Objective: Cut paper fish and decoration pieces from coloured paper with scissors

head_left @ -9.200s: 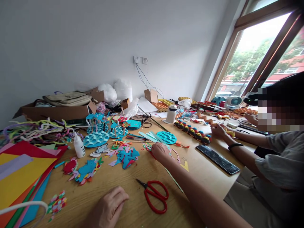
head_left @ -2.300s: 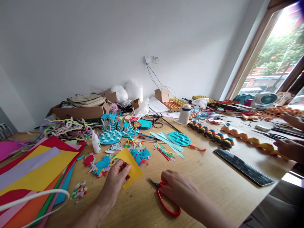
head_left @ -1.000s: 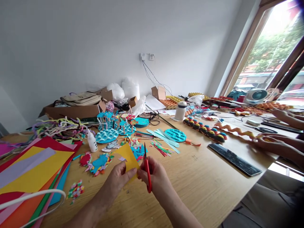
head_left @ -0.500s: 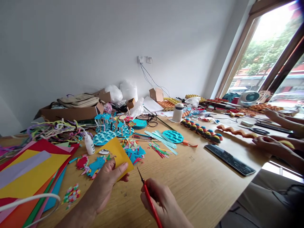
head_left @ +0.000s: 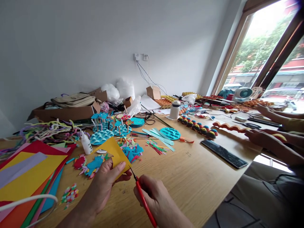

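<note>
My left hand (head_left: 108,177) pinches a sheet of yellow paper (head_left: 115,152) between thumb and fingers, tilted above the table. In my right hand (head_left: 153,193) is a pair of red-handled scissors (head_left: 144,199), gripped with the fingers curled round the handles. The dark blade tips meet the right edge of the yellow paper. Under and behind the paper lie blue paper cut-outs (head_left: 93,166) and a blue star-like piece (head_left: 133,152). A white glue bottle (head_left: 86,144) stands left of the paper.
Coloured paper sheets (head_left: 30,177) lie at the left, with pipe cleaners (head_left: 54,131) behind. Paper strips (head_left: 158,148), a turquoise disc (head_left: 170,133), a white bottle (head_left: 175,110), painted egg-carton strips (head_left: 197,126) and a black phone (head_left: 224,153) spread rightward. A co-worker's hands (head_left: 257,139) are at the far right.
My right hand has moved the scissors up and left, so the tips, apart from the yellow paper before, now reach its edge. The whole view has shifted slightly.
</note>
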A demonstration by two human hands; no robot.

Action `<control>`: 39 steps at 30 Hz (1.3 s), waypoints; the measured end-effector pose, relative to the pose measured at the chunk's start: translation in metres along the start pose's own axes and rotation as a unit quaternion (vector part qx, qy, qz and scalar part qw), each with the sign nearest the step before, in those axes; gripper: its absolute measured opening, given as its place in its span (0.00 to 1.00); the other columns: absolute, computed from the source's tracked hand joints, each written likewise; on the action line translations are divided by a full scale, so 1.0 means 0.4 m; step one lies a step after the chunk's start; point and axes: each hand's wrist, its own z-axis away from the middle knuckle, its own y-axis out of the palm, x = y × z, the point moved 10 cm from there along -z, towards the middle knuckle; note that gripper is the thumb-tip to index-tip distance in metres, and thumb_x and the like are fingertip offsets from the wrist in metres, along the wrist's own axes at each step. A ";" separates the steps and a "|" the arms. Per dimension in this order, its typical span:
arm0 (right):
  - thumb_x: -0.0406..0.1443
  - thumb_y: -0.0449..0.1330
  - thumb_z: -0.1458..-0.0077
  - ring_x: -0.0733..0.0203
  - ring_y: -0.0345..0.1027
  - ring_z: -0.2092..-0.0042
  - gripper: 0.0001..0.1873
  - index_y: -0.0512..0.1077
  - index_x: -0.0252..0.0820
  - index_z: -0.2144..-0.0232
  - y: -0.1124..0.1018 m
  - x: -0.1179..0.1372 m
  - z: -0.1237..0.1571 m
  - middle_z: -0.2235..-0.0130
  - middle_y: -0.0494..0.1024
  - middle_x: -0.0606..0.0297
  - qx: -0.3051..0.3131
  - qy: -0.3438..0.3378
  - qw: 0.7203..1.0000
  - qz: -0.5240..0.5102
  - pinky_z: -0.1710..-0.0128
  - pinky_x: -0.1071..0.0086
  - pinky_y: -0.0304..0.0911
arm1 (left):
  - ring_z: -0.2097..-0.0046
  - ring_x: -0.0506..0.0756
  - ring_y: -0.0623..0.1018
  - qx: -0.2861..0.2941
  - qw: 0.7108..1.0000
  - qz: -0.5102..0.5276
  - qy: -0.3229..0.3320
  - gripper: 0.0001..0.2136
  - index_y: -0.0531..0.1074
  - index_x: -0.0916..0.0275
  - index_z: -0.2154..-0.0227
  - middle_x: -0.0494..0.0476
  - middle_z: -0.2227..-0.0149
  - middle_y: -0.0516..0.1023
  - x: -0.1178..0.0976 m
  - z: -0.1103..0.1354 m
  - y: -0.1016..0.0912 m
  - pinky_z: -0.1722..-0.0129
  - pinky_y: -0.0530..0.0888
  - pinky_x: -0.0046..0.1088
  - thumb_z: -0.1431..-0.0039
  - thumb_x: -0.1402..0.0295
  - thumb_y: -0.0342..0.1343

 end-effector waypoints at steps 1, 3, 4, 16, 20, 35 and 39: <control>0.39 0.47 0.47 0.71 0.49 0.78 0.14 0.60 0.38 0.80 0.000 0.001 -0.001 0.81 0.60 0.71 -0.001 0.000 1.000 0.000 0.80 0.77 0.44 | 0.70 0.52 0.74 0.002 1.000 0.000 -0.002 0.05 0.72 0.63 0.72 0.51 0.73 0.77 0.002 0.000 0.001 0.69 0.73 0.30 0.52 0.67 0.57; 0.38 0.48 0.47 0.71 0.49 0.78 0.14 0.60 0.38 0.80 0.000 0.001 -0.003 0.81 0.59 0.71 -0.003 0.001 1.000 -0.001 0.80 0.77 0.44 | 0.71 0.52 0.74 0.004 1.000 -0.001 -0.006 0.05 0.72 0.63 0.72 0.51 0.73 0.77 0.005 0.000 0.001 0.69 0.73 0.30 0.52 0.67 0.57; 0.38 0.48 0.47 0.71 0.49 0.78 0.14 0.60 0.38 0.81 0.000 0.002 -0.004 0.81 0.59 0.72 -0.004 0.001 1.000 -0.001 0.80 0.77 0.44 | 0.71 0.52 0.74 0.003 1.000 -0.001 -0.007 0.05 0.72 0.63 0.72 0.51 0.74 0.77 0.007 0.001 0.001 0.70 0.73 0.29 0.52 0.67 0.57; 0.39 0.48 0.47 0.71 0.48 0.78 0.14 0.60 0.38 0.81 0.008 0.001 -0.005 0.81 0.59 0.72 0.000 0.005 1.000 -0.001 0.80 0.76 0.44 | 0.71 0.51 0.73 0.011 1.000 0.008 -0.013 0.03 0.71 0.62 0.73 0.50 0.75 0.76 0.014 -0.003 0.004 0.69 0.73 0.29 0.50 0.69 0.56; 0.40 0.48 0.47 0.71 0.48 0.78 0.15 0.60 0.38 0.82 0.011 -0.004 -0.008 0.82 0.58 0.72 0.003 0.008 1.000 -0.010 0.81 0.76 0.43 | 0.71 0.51 0.73 0.019 1.000 0.004 -0.015 0.03 0.71 0.62 0.72 0.50 0.74 0.76 0.017 -0.001 0.007 0.69 0.73 0.29 0.50 0.69 0.55; 0.42 0.46 0.47 0.71 0.51 0.79 0.18 0.60 0.38 0.82 0.013 -0.014 -0.013 0.83 0.59 0.70 -0.014 -0.019 1.000 0.019 0.81 0.76 0.44 | 0.71 0.52 0.74 0.038 0.999 0.007 -0.017 0.04 0.72 0.63 0.73 0.53 0.74 0.77 0.024 -0.005 0.012 0.68 0.72 0.29 0.51 0.67 0.56; 0.44 0.45 0.46 0.71 0.53 0.79 0.19 0.60 0.39 0.82 0.014 -0.015 -0.012 0.83 0.61 0.69 -0.019 -0.033 0.999 0.019 0.80 0.77 0.46 | 0.71 0.51 0.74 0.034 0.999 0.009 -0.022 0.05 0.72 0.63 0.74 0.53 0.74 0.77 0.026 -0.004 0.009 0.69 0.72 0.28 0.52 0.67 0.57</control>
